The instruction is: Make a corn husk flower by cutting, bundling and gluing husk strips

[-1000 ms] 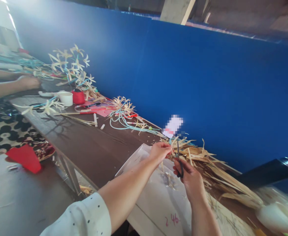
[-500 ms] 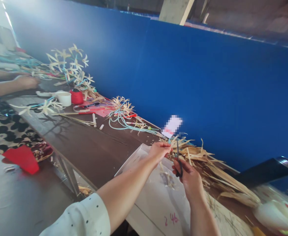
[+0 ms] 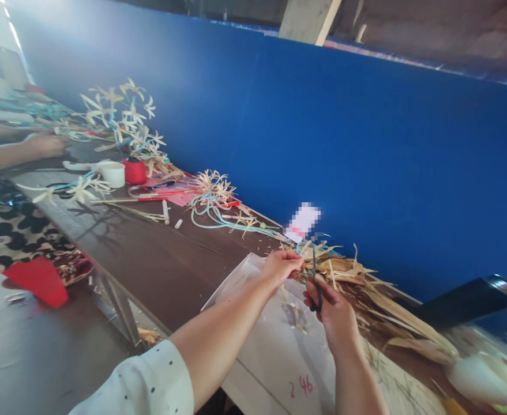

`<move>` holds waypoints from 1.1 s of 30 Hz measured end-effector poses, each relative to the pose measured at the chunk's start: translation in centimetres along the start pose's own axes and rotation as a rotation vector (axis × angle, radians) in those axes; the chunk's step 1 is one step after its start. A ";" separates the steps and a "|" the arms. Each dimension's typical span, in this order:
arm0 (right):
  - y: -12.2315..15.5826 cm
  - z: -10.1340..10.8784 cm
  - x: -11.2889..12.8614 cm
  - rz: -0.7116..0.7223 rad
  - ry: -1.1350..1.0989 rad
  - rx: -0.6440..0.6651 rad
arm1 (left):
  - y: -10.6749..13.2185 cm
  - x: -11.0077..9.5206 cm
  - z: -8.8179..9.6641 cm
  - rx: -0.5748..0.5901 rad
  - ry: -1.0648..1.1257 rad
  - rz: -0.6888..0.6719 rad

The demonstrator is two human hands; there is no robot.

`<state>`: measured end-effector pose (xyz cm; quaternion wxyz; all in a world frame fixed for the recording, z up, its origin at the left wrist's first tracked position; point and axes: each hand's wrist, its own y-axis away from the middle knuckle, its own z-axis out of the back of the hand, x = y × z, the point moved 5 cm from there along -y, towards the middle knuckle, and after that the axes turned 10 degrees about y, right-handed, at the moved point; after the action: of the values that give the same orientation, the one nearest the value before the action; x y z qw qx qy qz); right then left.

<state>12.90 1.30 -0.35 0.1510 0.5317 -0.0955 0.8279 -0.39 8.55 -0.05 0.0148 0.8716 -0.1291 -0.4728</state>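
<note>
My right hand (image 3: 335, 314) is closed round the handles of dark scissors (image 3: 314, 275), whose blades point up. My left hand (image 3: 279, 266) pinches a thin pale strip of dried husk just left of the blades. Both hands hover over a white sheet of paper (image 3: 274, 346) with pink numbers written on it. Small husk clippings (image 3: 295, 314) lie on the sheet under the hands. A heap of dried husks (image 3: 365, 288) lies just behind and to the right, against the blue wall.
The long dark table (image 3: 149, 253) runs to the left along a blue wall (image 3: 365, 144). On it lie husk flowers (image 3: 123, 118), a red spool (image 3: 135, 170), a white cup (image 3: 113, 173) and light blue strips (image 3: 218, 216). Another person's arm (image 3: 15, 151) rests at the far left. A red sheet (image 3: 39, 279) lies on the floor.
Almost nothing differs. The view has shifted very slightly and my hands keep the same hold on the scissors and the strip.
</note>
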 end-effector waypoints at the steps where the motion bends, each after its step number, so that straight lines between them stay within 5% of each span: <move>1: 0.0 0.0 0.0 0.002 0.002 0.001 | 0.0 0.1 0.0 0.008 0.004 0.006; 16: -0.1 -0.1 0.0 0.024 0.002 0.004 | -0.4 0.8 0.0 0.059 0.107 0.047; 33: -0.2 -0.2 -0.2 0.020 -0.006 0.030 | -0.6 0.4 0.4 -0.008 0.014 -0.077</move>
<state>12.89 1.51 -0.61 0.1343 0.5353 -0.0887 0.8292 -0.37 9.06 -0.65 0.0009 0.8790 -0.0937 -0.4675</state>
